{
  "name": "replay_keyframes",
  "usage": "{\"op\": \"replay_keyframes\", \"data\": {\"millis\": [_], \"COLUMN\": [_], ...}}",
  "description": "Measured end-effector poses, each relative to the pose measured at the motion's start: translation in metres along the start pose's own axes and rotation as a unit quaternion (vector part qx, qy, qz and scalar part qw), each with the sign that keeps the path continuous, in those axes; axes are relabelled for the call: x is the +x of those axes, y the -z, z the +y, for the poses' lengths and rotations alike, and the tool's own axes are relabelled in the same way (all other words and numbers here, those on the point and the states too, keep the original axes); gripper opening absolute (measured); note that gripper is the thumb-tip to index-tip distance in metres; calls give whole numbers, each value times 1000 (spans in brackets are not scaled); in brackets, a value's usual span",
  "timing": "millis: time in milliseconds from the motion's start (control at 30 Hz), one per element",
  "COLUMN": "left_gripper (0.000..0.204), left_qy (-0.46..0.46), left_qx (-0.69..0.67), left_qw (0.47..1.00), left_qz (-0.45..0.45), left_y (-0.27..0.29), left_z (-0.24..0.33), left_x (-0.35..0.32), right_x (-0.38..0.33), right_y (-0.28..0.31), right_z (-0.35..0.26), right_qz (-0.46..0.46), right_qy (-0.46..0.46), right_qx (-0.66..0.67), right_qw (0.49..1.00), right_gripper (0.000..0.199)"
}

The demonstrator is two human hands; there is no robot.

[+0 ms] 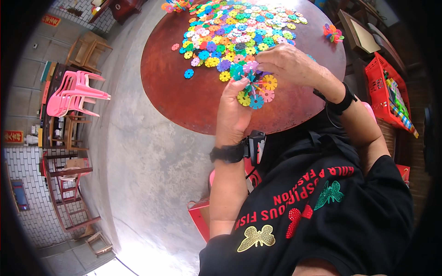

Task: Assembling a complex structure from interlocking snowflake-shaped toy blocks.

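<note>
A: What do you have on the head view?

B: I see both hands over the near edge of a round brown tabletop (175, 92). The left hand (231, 110) is closed around the lower part of a cluster of joined snowflake discs (255, 87), with yellow, blue, pink and teal pieces sticking out of it.

A: And the other one?

B: The right hand (287, 64) sits on top of the same cluster, fingers curled down onto its upper pieces near a purple disc. So both hands grip it, left from below, right from above. I cannot tell which single piece the right fingertips pinch; they hide it.

A: Where is the cluster relative to the tabletop?

B: I see it held just above the surface, close to the near rim, on the person's side of the loose pile of discs (235, 30). That pile spreads across the far half of the tabletop, many colours, lying flat. One blue disc (189, 73) lies apart on its left, and a small finished bundle of discs (332, 33) sits near the right rim.

A: Anything round about?

B: Pink plastic chairs (76, 94) stacked on the left, a red crate (384, 89) on the right, and a black wristband on each wrist.
</note>
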State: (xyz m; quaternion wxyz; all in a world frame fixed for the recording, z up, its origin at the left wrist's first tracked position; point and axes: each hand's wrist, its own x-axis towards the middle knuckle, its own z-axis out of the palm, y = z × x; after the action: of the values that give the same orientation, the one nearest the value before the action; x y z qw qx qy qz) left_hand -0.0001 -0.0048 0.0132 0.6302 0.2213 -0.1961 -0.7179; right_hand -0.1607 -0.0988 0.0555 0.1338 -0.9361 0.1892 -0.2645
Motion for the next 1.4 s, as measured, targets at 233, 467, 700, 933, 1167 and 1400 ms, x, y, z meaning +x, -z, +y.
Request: {"op": "replay_keyframes", "data": {"millis": [233, 467, 700, 933, 1167, 1400], "left_gripper": [34, 31, 59, 65, 51, 32], "left_qy": [-29, -61, -72, -120, -66, -104], "left_qx": [91, 94, -118, -145, -133, 147], "left_qw": [995, 994, 990, 982, 989, 983], "left_qz": [-1, 13, 31, 14, -24, 48], "left_y": [10, 11, 21, 22, 15, 8], "left_z": [-7, -8, 19, 31, 10, 15], "left_x": [4, 6, -1, -6, 0, 0], "right_x": [6, 6, 6, 6, 17, 1], "right_y": [-1, -11, 18, -10, -43, -33], "right_z": [-4, 8, 8, -3, -7, 1], "right_qz": [-42, -46, 57, 42, 131, 128], "right_qy": [-6, -15, -209, -223, -136, -158], "right_qx": [-44, -48, 267, 286, 175, 148], "right_qw": [998, 998, 939, 931, 966, 968], "right_gripper": [10, 16, 27, 27, 22, 13]}}
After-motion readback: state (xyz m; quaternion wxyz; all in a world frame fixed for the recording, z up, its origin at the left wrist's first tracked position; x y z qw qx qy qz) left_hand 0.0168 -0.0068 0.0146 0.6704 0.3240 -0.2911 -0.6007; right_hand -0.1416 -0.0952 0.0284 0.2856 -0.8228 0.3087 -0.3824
